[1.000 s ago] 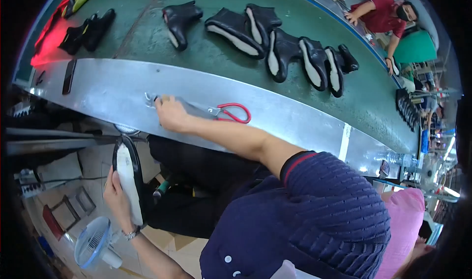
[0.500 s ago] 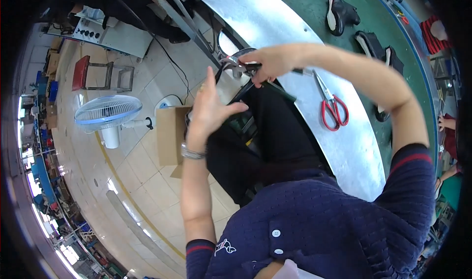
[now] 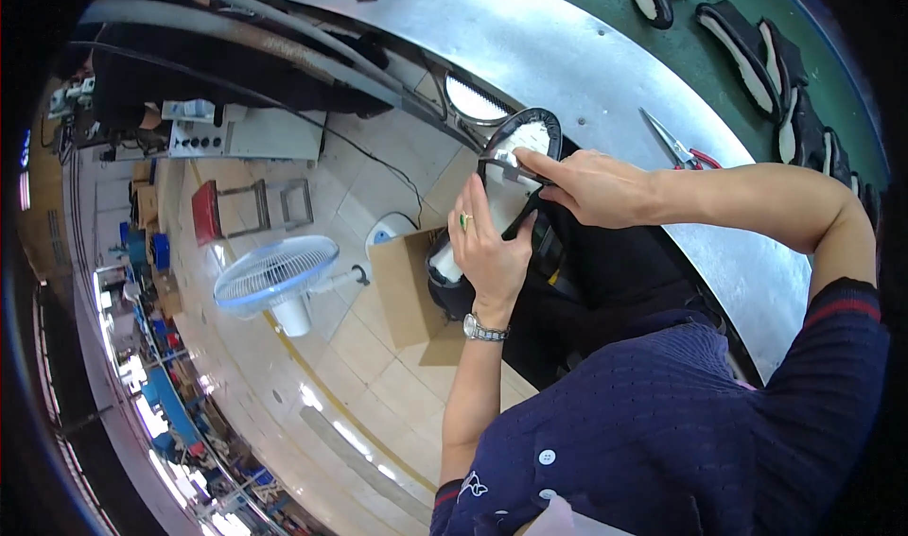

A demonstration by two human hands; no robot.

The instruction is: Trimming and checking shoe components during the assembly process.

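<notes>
My left hand [image 3: 489, 252] grips a black shoe [image 3: 518, 153] from below, its white sole turned up, over my lap beside the table edge. A ring and a wristwatch sit on that hand and wrist. My right hand [image 3: 588, 186] comes in from the right and is closed on a small grey metal tool [image 3: 503, 166], which lies across the sole near its middle. The shoe's lower part is hidden behind my left hand.
Red-handled scissors [image 3: 679, 145] lie on the metal table [image 3: 567, 44]. Several black shoes [image 3: 757, 59] rest on the green belt beyond. On the tiled floor stand a white fan [image 3: 274, 276], a cardboard box [image 3: 407, 290] and a red stool [image 3: 222, 210].
My right hand has left the table with the metal tool and come onto the shoe's sole. My left hand has lifted the shoe to it. The view has swung toward the floor.
</notes>
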